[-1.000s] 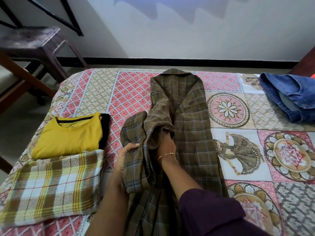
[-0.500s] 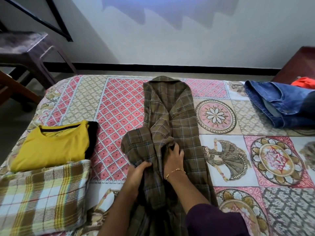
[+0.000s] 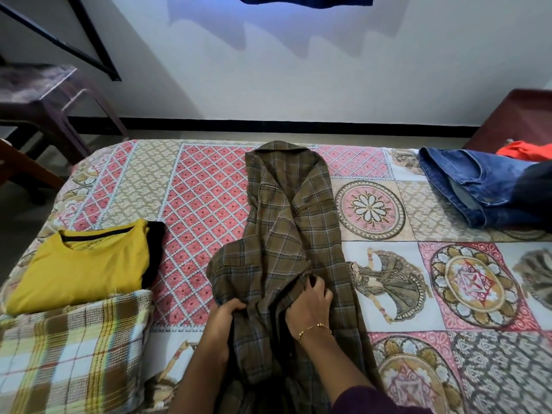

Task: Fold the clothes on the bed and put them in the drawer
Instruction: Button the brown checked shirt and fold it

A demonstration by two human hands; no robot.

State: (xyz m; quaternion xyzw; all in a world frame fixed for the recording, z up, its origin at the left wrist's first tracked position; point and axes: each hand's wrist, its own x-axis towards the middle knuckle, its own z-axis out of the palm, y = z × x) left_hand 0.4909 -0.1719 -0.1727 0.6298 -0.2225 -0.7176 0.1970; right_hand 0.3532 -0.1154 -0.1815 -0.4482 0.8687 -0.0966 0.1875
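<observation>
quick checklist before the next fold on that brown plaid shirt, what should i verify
1. Both hands have the cloth: left hand and right hand each grip the brown plaid shirt. Ok.
2. Shirt lies flat: the near part is bunched between the hands. Not ok.
3. Collar end is straight: it lies spread toward the wall. Ok.
4. Room on the bed to the left: bare bedspread shows between the shirt and the yellow t-shirt. Ok.
5. Folded pile is undisturbed: the yellow t-shirt and the checked cloth lie apart from the shirt. Ok.
6. Drawer is open: none in view. Cannot tell.
</observation>
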